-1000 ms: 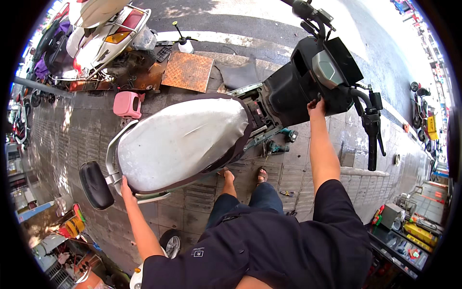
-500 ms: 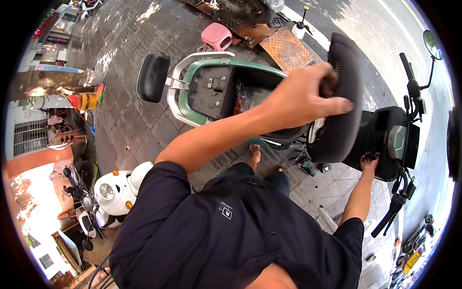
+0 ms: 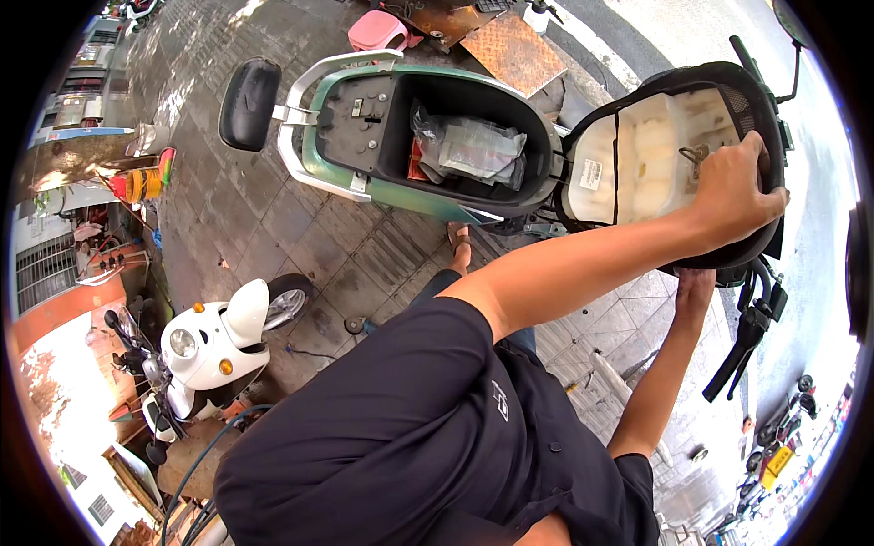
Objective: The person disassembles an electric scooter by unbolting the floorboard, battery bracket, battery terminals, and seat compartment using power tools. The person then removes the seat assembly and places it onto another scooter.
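A green scooter stands across the view with its seat tipped up toward the handlebars, showing a pale plastic underside and dark rim. My left hand is closed on the rim at the seat's raised end. Beneath that rim, my right hand reaches to the scooter's front, its fingers hidden by the seat. The black storage compartment lies exposed. Inside it are a clear plastic bag with papers and something red.
A black backrest and pale grab rail sit at the scooter's rear. Beyond are a pink stool, rusty metal plate and white spray bottle. A white scooter stands at left. The right handlebar grip juts nearby.
My left hand has swung the seat farther over toward the handlebars, baring its underside and the compartment. My right hand stays by the front panel, its fingers now covered. The view has shifted.
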Motion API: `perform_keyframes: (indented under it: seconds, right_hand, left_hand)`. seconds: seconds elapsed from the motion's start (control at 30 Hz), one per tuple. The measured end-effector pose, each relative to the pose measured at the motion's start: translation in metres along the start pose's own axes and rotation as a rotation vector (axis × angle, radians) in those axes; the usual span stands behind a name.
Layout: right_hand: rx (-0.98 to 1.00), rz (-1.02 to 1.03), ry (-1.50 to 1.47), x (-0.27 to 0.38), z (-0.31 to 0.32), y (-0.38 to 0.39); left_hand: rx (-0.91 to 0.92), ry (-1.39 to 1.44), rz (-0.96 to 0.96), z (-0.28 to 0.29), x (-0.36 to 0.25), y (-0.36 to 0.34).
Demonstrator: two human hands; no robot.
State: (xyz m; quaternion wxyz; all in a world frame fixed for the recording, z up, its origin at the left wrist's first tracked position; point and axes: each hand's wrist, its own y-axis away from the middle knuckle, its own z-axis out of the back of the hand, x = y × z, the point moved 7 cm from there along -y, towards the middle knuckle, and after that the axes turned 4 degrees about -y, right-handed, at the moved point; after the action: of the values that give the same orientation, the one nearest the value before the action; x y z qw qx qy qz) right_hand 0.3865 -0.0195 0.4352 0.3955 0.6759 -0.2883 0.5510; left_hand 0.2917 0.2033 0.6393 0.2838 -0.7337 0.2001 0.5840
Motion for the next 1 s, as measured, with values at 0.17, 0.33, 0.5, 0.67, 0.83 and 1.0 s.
perform_keyframes:
  seconds: [0.17, 0.33, 0.5, 0.67, 0.83, 1.0]
  right_hand:
    - [-0.206, 0.149, -0.145, 0.064, -0.03, 0.045]
    - [-0.104, 0.437, 0.188, 0.066, -0.061, 0.069]
    - [-0.244, 0.353, 0.304, 0.022, -0.073, 0.085]
    - [-0.313, 0.01, 0.335, -0.088, -0.059, 0.119]
    - [-0.031, -0.51, 0.435, -0.2, -0.132, 0.166]
    - [0.197, -0.804, 0.387, -0.274, -0.193, 0.236]
  left_hand:
    - [0.015, 0.167, -0.109, 0.026, 0.012, 0.049]
    - [0.308, -0.419, 0.03, 0.122, 0.141, 0.098]
    - [0.469, -0.898, 0.303, 0.235, 0.283, 0.065]
    - [0.751, -1.267, 0.213, 0.272, 0.391, 0.03]
    - [1.047, -1.494, -0.021, 0.267, 0.511, 0.026]
    - [0.999, -1.548, -0.111, 0.261, 0.548, 0.037]
